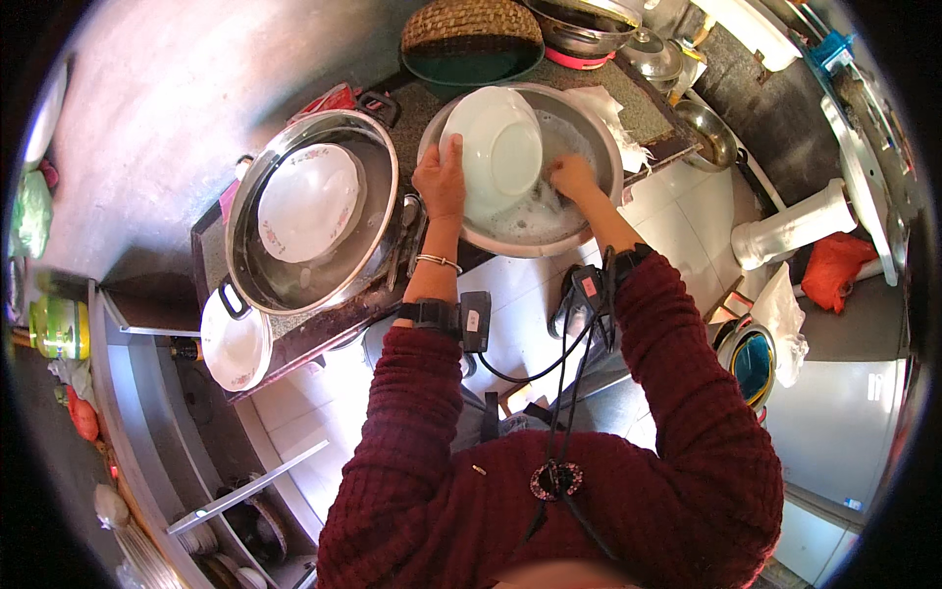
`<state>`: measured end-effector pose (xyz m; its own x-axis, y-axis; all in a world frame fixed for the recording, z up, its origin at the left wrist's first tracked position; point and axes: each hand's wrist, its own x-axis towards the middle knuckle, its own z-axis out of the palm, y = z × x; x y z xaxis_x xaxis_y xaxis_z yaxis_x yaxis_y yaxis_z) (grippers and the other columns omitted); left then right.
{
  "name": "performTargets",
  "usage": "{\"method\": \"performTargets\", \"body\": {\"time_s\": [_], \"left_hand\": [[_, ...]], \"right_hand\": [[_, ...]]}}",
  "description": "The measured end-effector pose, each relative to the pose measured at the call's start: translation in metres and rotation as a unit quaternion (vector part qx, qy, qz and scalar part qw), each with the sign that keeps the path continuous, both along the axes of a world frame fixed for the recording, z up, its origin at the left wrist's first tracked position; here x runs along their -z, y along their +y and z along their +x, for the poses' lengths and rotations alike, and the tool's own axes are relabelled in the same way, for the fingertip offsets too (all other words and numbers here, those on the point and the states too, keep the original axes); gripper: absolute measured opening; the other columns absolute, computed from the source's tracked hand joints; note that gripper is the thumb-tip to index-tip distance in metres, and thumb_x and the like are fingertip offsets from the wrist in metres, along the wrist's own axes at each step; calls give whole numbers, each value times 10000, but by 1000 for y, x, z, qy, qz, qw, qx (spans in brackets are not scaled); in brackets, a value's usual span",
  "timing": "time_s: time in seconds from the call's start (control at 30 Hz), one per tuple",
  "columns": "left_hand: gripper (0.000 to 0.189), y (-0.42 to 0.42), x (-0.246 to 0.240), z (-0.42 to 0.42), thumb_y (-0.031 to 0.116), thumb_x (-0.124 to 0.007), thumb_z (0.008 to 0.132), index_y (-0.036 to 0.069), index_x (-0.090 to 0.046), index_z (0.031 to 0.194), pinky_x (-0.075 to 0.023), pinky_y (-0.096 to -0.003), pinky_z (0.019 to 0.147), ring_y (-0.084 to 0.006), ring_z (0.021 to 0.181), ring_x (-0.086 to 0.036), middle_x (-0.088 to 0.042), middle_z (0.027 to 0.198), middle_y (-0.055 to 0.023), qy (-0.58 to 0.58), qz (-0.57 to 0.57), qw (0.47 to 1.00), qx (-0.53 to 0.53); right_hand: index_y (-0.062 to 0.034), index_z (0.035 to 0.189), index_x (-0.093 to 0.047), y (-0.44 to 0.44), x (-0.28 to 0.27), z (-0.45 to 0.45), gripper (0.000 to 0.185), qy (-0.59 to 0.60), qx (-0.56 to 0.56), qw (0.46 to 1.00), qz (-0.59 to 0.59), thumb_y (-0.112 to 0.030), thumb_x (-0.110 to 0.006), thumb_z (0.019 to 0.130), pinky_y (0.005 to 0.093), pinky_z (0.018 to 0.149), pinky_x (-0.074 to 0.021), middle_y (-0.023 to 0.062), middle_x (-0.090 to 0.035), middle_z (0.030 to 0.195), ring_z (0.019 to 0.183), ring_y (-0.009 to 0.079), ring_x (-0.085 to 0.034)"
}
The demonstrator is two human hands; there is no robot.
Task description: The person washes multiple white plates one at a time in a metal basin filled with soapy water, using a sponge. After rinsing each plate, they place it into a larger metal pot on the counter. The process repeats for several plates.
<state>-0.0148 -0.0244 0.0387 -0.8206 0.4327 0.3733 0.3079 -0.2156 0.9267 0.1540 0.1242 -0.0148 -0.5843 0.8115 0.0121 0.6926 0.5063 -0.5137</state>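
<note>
My left hand (443,177) grips the rim of a large white bowl (494,147), tilted with its base facing up over a metal basin (541,247). Sudsy water (544,213) lies in the basin. Partly in the suds, to the right of the bowl, is my right hand (572,177); its fingers are curled, and whether they hold anything cannot be seen. Left of the basin stands a wide two-handled metal pot (394,169) with water and a white floral plate (309,202) inside.
Stacked white floral plates (234,346) sit at the counter's near left corner. Cutlery (403,239) lies between pot and basin. Behind stand a woven basket (471,29) and lidded pans (585,33). Crumpled white paper or plastic (607,118) touches the basin's right side. Shelves stand lower left.
</note>
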Motion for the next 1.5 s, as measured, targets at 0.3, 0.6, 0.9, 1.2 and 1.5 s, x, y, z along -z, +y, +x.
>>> {"method": "performTargets", "body": {"time_s": [0.3, 0.6, 0.9, 1.2, 1.5], "left_hand": [[383, 5, 5, -1, 277, -663, 809, -25, -520, 623, -360, -279, 492, -76, 540, -356, -427, 515, -38, -19, 6, 1000, -13], [361, 1, -4, 1, 286, -658, 802, -40, -558, 682, -407, -327, 538, -142, 537, -425, -524, 578, -161, 9, -71, 997, -42], [372, -5, -14, 6, 319, -640, 801, -38, -578, 718, -438, -389, 602, -296, 584, -551, -581, 688, -236, 48, -99, 992, -68], [424, 0, -6, 0, 356, -637, 790, -47, -557, 688, -424, -433, 601, -392, 617, -538, -555, 685, -268, 74, -103, 989, -80], [426, -2, -8, 1, 340, -646, 790, -46, -528, 654, -416, -428, 579, -377, 567, -504, -540, 652, -259, 57, -105, 989, -82]], "right_hand": [[-24, 935, -641, -12, -8, 4, 305, -134, -160, 978, -18, -201, -611, 688, 425, 780, -480, 206, -636, 909, 867, 363, -607], [-19, 921, -628, -11, -53, -1, 246, 333, 36, 911, -240, -147, -689, 721, 258, 587, -441, 31, -616, 795, 680, 122, -563], [-16, 901, -622, -37, -103, -43, 145, 313, -113, 943, 2, -135, -615, 819, 262, 685, -436, 25, -582, 769, 740, 141, -550], [-20, 822, -550, -77, -112, -42, 82, 201, -335, 885, 253, -42, -576, 747, 401, 729, -420, 135, -520, 814, 810, 329, -497], [-33, 812, -543, -78, -104, -37, 96, 188, -340, 893, 227, -26, -568, 720, 409, 729, -430, 136, -536, 824, 838, 334, -508]]}}
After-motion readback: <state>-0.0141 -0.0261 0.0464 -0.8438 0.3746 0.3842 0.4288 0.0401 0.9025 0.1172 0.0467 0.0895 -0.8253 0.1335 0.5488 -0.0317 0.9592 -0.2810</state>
